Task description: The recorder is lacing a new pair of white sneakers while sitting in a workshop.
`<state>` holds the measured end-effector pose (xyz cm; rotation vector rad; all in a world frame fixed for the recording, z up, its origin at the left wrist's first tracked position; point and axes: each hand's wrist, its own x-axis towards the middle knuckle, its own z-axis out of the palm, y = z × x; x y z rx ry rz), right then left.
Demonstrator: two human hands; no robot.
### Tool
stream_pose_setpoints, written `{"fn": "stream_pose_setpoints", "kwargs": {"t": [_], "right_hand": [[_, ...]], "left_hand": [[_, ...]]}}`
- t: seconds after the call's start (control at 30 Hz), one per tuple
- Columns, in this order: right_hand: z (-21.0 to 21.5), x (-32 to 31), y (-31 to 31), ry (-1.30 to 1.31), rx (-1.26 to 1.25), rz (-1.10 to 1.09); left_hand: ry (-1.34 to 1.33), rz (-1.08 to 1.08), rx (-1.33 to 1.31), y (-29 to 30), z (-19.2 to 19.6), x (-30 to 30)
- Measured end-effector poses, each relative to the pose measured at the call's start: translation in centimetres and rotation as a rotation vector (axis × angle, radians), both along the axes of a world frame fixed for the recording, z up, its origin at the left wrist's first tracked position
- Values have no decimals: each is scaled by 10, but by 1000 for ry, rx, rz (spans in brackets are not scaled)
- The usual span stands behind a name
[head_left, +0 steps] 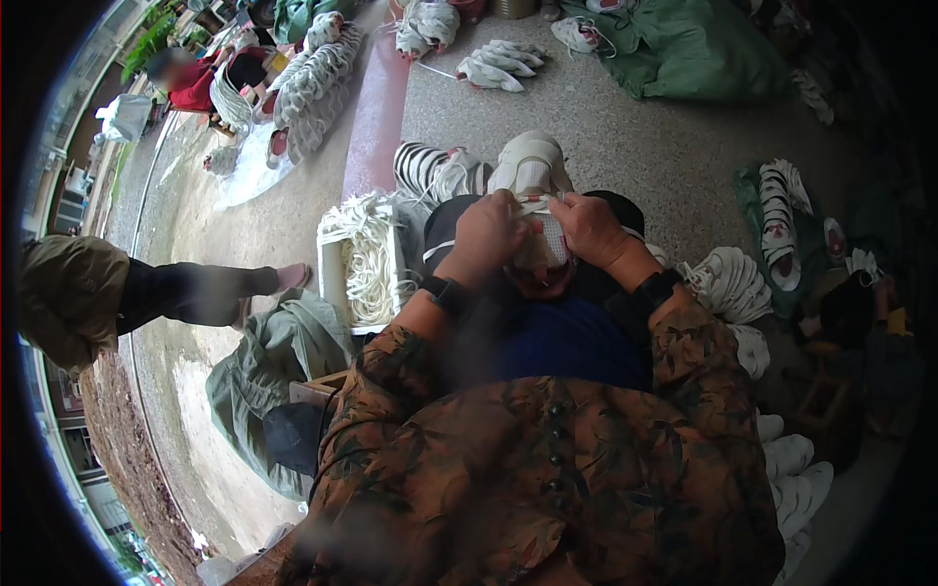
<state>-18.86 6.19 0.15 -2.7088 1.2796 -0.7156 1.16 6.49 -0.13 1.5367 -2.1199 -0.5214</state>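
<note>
A white sneaker (531, 161) rests on my lap between my knees, its toe pointing away from me. A white shoelace (533, 206) runs across its upper, above the light mesh tongue (555, 239). My left hand (486, 230) is closed at the left side of the lacing, fingers pinching the lace. On the other side, my right hand (592, 230) also pinches the lace between thumb and fingers. Both hands are close together over the shoe's opening. The fingertips partly cover the eyelets.
Beside my left knee stands a white box (333, 278) heaped with white laces (371, 264). Stacked sneakers (728, 283) lie to my right, with more rows (311, 93) at far left. A green sack (674, 49) lies ahead. Another person (195, 288) stands at left.
</note>
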Motion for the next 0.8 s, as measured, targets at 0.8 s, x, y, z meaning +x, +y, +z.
{"fn": "stream_pose_setpoints", "kwargs": {"t": [0.8], "right_hand": [[-16,-16,10,-13,-130,68]], "left_hand": [[-2,-185,-250,1,17,21]]}}
